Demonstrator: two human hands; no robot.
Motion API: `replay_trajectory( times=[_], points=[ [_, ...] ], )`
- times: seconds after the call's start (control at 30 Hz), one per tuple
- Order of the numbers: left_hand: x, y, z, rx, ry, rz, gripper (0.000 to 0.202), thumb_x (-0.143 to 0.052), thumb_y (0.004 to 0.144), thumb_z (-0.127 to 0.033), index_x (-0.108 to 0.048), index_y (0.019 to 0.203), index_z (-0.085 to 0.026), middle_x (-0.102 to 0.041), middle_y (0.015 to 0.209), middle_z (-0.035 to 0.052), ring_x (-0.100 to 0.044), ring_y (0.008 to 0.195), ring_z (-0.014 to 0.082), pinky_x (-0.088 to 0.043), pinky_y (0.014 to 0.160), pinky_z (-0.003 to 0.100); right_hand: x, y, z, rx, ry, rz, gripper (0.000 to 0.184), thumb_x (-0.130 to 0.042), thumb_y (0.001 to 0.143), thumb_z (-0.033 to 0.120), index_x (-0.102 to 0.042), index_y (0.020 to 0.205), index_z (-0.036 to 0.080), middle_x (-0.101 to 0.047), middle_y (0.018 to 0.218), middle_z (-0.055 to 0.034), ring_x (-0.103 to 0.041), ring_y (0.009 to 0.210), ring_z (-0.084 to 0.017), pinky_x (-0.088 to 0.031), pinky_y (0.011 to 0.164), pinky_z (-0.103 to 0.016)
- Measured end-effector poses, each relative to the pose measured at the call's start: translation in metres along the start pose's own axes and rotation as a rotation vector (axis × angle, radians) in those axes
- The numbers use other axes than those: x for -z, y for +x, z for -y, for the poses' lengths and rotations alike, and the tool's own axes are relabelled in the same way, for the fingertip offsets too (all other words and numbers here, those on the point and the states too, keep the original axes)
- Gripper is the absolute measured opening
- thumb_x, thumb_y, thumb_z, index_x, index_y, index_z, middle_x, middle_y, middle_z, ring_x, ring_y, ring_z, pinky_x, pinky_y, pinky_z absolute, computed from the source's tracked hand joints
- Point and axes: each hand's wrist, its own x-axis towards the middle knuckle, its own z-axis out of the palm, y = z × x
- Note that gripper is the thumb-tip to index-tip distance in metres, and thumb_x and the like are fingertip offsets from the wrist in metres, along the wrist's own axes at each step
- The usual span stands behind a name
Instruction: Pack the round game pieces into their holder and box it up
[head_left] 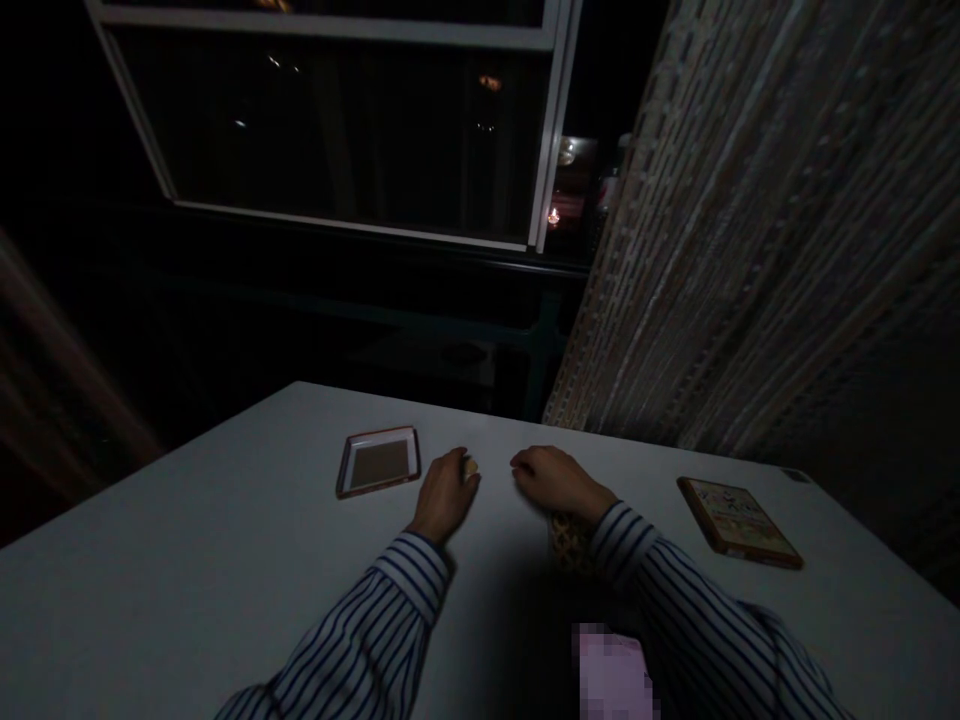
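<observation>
Small pale piece (470,467) is seen at the far half of the white bench (247,590), between the thumb and fingers of the left hand. By the bench, of which the whole far edge is shown, the right background is filled by a string curtain (720,250). To the left of the curtain, dark panes are framed in white in a window (322,130). From the near side, 2 striped sleeves are stretched forward, the left sleeve (367,620) and the right sleeve (697,590); between them, at the bottom edge, a pink item (615,675) is partly pixelated. By the left hand (444,492), the piece is pinched, the fingers being nearly closed around it; whether it is raised off the bench cannot be told. At the right hand (559,480), the fingers are curled inward, and whether anything is gripped cannot be told. To the right, a printed case (739,520) is laid flat, well apart from the hands. Beside the left hand, a shallow tray (379,465) is set. Under the right wrist, a lattice-patterned thing (570,550) is partly hidden. At the far right corner, a small dark rectangle (795,475) is placed.
</observation>
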Motion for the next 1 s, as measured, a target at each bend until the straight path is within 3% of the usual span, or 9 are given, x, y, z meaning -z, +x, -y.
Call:
replay_trajectory(
  times=[0.27, 0.47, 0.83, 1.0],
  points=[
    [-0.010, 0.002, 0.012, 0.022, -0.013, -0.023, 0.039, -0.048, 0.080, -0.027, -0.048, 0.116, -0.014, -0.061, 0.108, 0.0112, -0.054, 0.103, 0.0230, -0.040, 0.090, 0.035, -0.018, 0.025, 0.005, 0.013, -0.036, 0.051, 0.032, -0.036, 0.082, 0.022, -0.065, 0.095, 0.017, -0.067, 0.097, -0.0093, -0.059, 0.092, -0.019, -0.039, 0.076, -0.026],
    [-0.011, 0.005, 0.013, 0.020, 0.008, -0.012, 0.035, -0.049, 0.079, -0.027, -0.052, 0.112, -0.013, -0.062, 0.107, 0.0122, -0.055, 0.102, 0.0234, -0.040, 0.089, 0.035, -0.026, 0.031, 0.002, 0.010, -0.005, 0.058, 0.032, -0.036, 0.083, 0.023, -0.064, 0.097, 0.017, -0.066, 0.100, -0.0092, -0.059, 0.095, -0.018, -0.038, 0.079, -0.026],
    [-0.008, 0.005, 0.010, 0.027, -0.021, -0.004, 0.028, -0.046, 0.081, -0.024, -0.055, 0.107, -0.017, -0.063, 0.102, 0.0084, -0.056, 0.099, 0.0225, -0.040, 0.088, 0.036, -0.023, 0.026, -0.001, -0.023, 0.019, 0.046, 0.034, -0.037, 0.084, 0.025, -0.061, 0.106, 0.018, -0.064, 0.107, -0.0088, -0.057, 0.099, -0.018, -0.039, 0.082, -0.026],
    [-0.004, 0.004, 0.005, -0.004, -0.095, -0.053, 0.033, -0.045, 0.082, -0.027, -0.051, 0.113, -0.016, -0.061, 0.105, 0.0090, -0.054, 0.101, 0.0219, -0.042, 0.089, 0.035, -0.016, 0.022, -0.003, -0.037, 0.053, 0.026, 0.035, -0.039, 0.084, 0.028, -0.060, 0.109, 0.017, -0.063, 0.110, -0.0094, -0.056, 0.102, -0.019, -0.038, 0.087, -0.027]
  ],
)
